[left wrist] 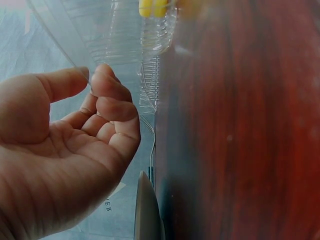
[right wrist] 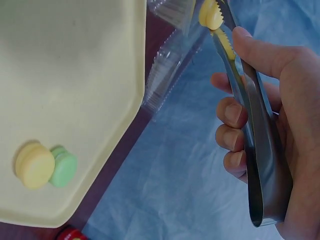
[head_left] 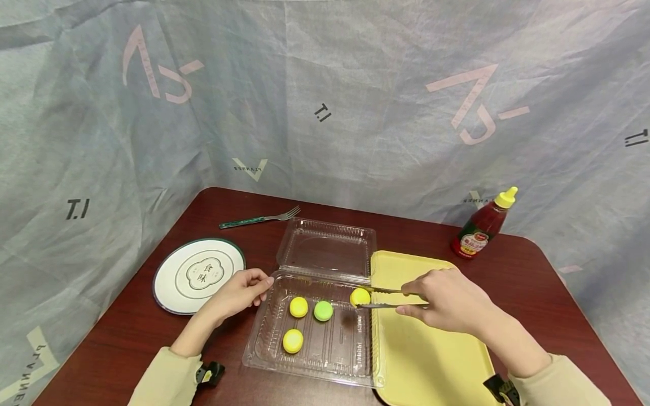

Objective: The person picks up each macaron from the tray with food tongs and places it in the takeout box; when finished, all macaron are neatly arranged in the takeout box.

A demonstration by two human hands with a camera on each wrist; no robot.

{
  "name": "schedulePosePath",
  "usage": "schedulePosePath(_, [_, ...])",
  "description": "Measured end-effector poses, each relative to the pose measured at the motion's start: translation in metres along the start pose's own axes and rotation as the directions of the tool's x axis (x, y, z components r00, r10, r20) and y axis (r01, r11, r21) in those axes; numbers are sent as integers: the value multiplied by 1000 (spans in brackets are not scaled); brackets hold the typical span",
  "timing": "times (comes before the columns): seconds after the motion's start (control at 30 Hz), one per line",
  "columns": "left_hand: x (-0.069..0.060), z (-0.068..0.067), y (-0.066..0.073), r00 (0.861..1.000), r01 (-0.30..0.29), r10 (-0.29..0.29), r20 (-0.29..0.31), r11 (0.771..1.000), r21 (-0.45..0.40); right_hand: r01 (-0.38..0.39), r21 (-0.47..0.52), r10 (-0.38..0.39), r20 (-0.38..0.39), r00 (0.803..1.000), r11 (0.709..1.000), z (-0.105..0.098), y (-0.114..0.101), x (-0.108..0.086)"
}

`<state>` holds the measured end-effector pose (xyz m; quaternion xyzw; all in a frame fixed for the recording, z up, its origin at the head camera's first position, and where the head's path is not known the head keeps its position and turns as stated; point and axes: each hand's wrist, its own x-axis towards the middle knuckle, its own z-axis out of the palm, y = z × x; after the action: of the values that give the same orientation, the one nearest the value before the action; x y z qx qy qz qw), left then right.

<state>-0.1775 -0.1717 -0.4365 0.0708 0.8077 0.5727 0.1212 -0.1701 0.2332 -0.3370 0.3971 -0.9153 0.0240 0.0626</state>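
My left hand pinches the left rim of an open clear plastic clamshell box; the left wrist view shows thumb and forefinger on its edge. Inside the box lie a yellow macaron, a green macaron and a second yellow macaron. Metal tongs are in my right hand, fingers wrapped around the arms. The tong tips grip another yellow macaron over the box's right side. A yellow macaron and a green one rest on the yellow tray.
A white plate lies left of the box, with a green-handled fork behind. The box's lid is folded back. At the back right stands a red sauce bottle with a yellow cap. Fabric hangs behind the table.
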Motion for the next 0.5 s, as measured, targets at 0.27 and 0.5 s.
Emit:
schedulePosePath(0.27, [0, 0, 0, 1000, 2, -2, 2, 1000, 2, 18, -9, -18, 5, 1000, 1000, 5, -10, 2])
schedulePosePath(0.5, [0, -1, -1, 1000, 1, -1, 4, 1000, 1, 36, -2, -36, 30, 999, 999, 10, -19, 4])
